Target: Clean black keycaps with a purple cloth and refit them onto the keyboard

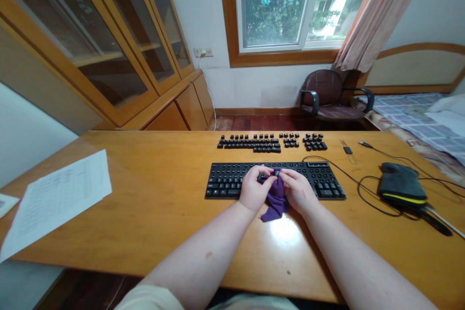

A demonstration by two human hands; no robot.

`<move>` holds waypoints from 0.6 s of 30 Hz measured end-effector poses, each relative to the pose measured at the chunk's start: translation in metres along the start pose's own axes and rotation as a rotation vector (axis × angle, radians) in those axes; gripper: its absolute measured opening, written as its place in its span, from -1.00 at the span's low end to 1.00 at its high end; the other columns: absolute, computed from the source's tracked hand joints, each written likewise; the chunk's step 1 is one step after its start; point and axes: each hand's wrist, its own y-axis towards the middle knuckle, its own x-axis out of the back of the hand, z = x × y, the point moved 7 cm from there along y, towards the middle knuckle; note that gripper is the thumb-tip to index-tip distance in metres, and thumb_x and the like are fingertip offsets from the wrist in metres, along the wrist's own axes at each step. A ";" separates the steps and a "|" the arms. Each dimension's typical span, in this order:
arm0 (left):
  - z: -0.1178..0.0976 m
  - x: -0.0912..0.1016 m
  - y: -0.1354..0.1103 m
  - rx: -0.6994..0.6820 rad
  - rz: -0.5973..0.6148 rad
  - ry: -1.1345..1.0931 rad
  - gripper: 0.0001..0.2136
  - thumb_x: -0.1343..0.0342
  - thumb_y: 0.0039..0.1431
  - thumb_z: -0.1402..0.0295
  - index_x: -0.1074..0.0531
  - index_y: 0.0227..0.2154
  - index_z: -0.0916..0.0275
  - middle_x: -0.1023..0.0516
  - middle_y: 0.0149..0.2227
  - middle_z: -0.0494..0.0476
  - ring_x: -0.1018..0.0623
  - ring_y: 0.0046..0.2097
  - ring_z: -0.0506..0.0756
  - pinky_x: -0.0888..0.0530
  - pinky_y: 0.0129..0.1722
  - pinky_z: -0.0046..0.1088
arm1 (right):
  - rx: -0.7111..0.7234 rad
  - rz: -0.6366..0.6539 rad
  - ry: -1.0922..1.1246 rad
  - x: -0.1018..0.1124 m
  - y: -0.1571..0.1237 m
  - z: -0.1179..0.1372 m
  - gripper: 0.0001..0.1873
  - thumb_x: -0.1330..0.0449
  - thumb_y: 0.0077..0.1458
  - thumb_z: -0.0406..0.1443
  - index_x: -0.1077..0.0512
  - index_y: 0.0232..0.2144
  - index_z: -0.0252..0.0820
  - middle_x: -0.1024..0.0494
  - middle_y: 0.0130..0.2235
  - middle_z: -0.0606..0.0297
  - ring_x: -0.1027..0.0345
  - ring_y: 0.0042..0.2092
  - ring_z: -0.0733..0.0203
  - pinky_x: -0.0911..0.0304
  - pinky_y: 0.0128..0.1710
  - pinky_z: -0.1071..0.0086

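A purple cloth (276, 201) hangs bunched between my two hands, its lower end lying on the table in front of the keyboard. At its top, a small black keycap (276, 173) shows between my fingertips. My left hand (255, 186) is closed, pinching at the cloth from the left. From the right, my right hand (298, 190) pinches the cloth around the keycap. Below them lies a black keyboard (225, 180); keycaps sit on its lower left and lower right, while its upper rows look bare. My hands cover its middle.
Loose black keycaps (267, 143) lie in rows behind the keyboard. A small wire-looped tool (348, 150) rests to their right. Further right are a dark grey pouch (401, 181) with a yellow edge and a looping cable (359, 189). Printed papers (61, 193) lie at the left.
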 end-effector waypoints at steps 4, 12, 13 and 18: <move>0.002 -0.004 0.001 0.030 0.076 -0.036 -0.75 -0.14 0.02 0.41 -0.38 -0.18 0.24 -0.47 -0.10 0.22 -0.46 -0.04 0.14 -0.37 0.02 -0.24 | -0.015 -0.003 0.086 -0.001 -0.002 0.003 -0.75 -0.34 -0.23 -0.21 -0.50 -0.42 -0.18 -0.59 -0.43 0.25 -0.46 -0.38 0.12 -0.34 -0.31 0.28; 0.005 -0.012 0.004 0.137 0.281 0.104 -0.86 -0.08 0.07 0.33 -0.46 -0.35 0.26 -0.53 -0.35 0.09 -0.49 -0.29 0.06 -0.41 -0.25 -0.45 | 0.029 -0.070 0.213 0.012 0.002 0.007 -0.80 -0.33 -0.19 -0.27 -0.52 -0.40 -0.19 -0.59 -0.41 0.31 -0.44 -0.42 0.27 -0.33 -0.38 0.46; 0.005 -0.009 0.005 0.146 0.261 0.135 -0.86 -0.08 0.07 0.30 -0.45 -0.42 0.27 -0.51 -0.41 0.06 -0.47 -0.34 0.04 -0.39 -0.31 -0.48 | 0.032 -0.076 0.216 0.012 0.002 0.007 -0.79 -0.34 -0.20 -0.28 -0.52 -0.40 -0.19 -0.59 -0.40 0.30 -0.44 -0.41 0.26 -0.33 -0.37 0.45; 0.004 0.002 0.006 0.178 0.119 0.103 -0.79 -0.05 0.08 0.25 -0.38 -0.54 0.28 -0.37 -0.56 -0.04 -0.35 -0.48 -0.03 -0.28 -0.45 -0.55 | 0.037 -0.073 0.210 0.008 0.002 0.007 -0.80 -0.36 -0.23 -0.30 -0.52 -0.43 -0.21 -0.59 -0.41 0.29 -0.42 -0.44 0.30 -0.32 -0.41 0.49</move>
